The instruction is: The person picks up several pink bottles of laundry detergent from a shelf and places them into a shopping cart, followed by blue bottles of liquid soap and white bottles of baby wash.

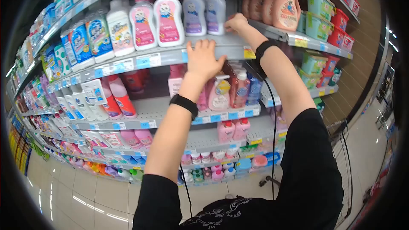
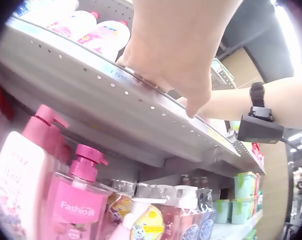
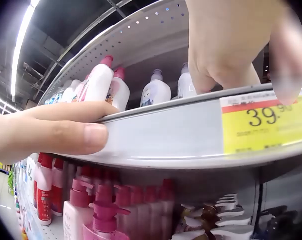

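My left hand rests on the front edge of the upper shelf, fingers spread over the top and thumb out to the side. In the right wrist view, fingers of the left hand lie against the shelf's lip. Just right of a purple pump bottle, my right hand reaches over the same shelf with bent fingers. The right wrist view shows the right hand with its thumb apart, near a yellow price tag; its fingertips are partly hidden behind the lip. Nothing is visible in either hand.
Pink-and-white pump bottles stand left of the purple ones, peach bottles to the right. Green tubs are stacked farther right. Lower shelves hold pink bottles. A black cable hangs below the right wrist.
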A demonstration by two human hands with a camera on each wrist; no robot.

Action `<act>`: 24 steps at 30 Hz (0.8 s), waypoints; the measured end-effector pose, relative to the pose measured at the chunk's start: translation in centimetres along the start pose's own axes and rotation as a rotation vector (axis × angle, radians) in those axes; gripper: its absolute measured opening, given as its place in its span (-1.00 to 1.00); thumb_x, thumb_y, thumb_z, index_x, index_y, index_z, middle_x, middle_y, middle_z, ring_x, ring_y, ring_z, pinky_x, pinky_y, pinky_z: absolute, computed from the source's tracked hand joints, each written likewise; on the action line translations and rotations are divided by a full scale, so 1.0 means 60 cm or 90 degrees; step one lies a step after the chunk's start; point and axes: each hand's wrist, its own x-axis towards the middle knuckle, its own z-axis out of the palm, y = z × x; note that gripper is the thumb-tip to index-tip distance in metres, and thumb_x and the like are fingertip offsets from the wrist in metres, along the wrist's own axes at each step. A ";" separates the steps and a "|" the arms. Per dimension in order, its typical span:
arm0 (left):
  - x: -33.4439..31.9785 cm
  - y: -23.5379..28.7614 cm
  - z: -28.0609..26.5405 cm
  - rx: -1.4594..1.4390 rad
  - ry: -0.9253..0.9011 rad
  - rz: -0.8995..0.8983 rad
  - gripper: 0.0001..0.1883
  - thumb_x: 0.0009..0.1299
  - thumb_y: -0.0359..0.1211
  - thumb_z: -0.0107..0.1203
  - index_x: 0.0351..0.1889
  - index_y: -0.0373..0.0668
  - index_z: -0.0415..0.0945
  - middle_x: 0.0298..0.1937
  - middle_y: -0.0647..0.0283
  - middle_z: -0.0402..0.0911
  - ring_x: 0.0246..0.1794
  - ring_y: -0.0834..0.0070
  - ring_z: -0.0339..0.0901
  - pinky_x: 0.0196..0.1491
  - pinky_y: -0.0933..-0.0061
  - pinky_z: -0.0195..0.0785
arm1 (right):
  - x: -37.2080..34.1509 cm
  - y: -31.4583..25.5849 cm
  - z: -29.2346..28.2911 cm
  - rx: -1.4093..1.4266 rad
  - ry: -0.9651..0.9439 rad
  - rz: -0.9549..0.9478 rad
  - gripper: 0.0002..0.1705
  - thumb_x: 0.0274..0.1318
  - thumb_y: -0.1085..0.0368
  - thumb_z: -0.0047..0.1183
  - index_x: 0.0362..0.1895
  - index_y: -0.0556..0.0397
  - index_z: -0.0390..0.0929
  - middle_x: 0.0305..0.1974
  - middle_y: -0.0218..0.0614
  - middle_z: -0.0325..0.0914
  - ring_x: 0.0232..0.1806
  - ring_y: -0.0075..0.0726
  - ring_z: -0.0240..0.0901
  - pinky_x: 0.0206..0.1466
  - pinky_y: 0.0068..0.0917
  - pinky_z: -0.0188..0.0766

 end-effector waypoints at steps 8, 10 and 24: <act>0.002 0.005 -0.005 -0.004 -0.013 -0.008 -0.37 0.18 0.06 0.05 0.08 -0.21 0.39 0.04 0.13 0.47 0.13 0.26 0.32 0.25 0.01 -0.09 | -0.042 -0.042 -0.016 0.060 -0.067 0.041 -0.04 -0.19 0.14 0.36 0.19 0.36 0.09 0.16 0.18 0.20 0.23 0.21 0.16 -0.02 0.31 0.33; 0.000 0.003 -0.008 0.005 -0.022 -0.012 -0.36 0.18 0.07 0.05 0.08 -0.20 0.38 0.06 0.14 0.45 0.14 0.27 0.31 0.25 0.02 -0.10 | -0.033 -0.065 -0.010 0.063 -0.105 0.057 0.00 -0.16 0.11 0.35 0.23 0.38 0.05 0.22 0.22 0.11 0.27 0.24 0.08 0.05 0.39 0.25; 0.000 0.001 -0.006 -0.008 -0.016 -0.009 -0.38 0.15 0.04 0.09 0.05 -0.17 0.37 0.03 0.19 0.44 0.16 0.31 0.29 0.25 0.00 -0.13 | 0.068 -0.047 0.054 0.072 0.073 -0.009 -0.19 -0.39 0.13 0.41 0.03 0.26 0.42 -0.02 0.06 0.47 0.01 -0.02 0.46 0.01 -0.15 0.40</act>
